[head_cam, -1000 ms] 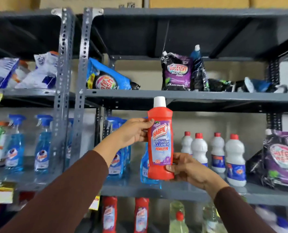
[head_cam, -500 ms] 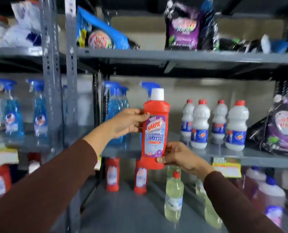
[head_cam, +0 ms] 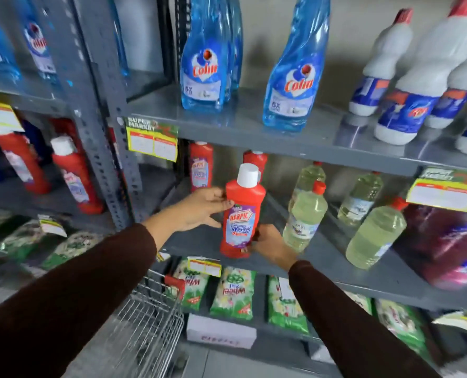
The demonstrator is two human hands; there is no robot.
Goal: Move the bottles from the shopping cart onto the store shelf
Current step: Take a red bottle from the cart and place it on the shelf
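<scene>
Both hands grip 1 red Harpic bottle (head_cam: 242, 214) in the head view: the left hand (head_cam: 199, 208) wraps its fingers around the bottle's upper body just below the shoulder, and the right hand (head_cam: 267, 245) clasps the lower part near the base. That bottle stands roughly upright, white cap on top, with its base at the front edge of the grey middle shelf (head_cam: 322, 257); whether it rests on the shelf I cannot tell. Behind it on the same shelf stand 2 more red bottles (head_cam: 201, 166), and to its right are pale yellow bottles with red caps (head_cam: 304, 218). On the shelf above stand blue Colin bottles (head_cam: 292, 69) and white bottles (head_cam: 417, 85). Below the left sleeve, the wire shopping cart (head_cam: 150, 315) shows at the bottom, just beside green packets (head_cam: 233, 293) on the lowest shelf.
</scene>
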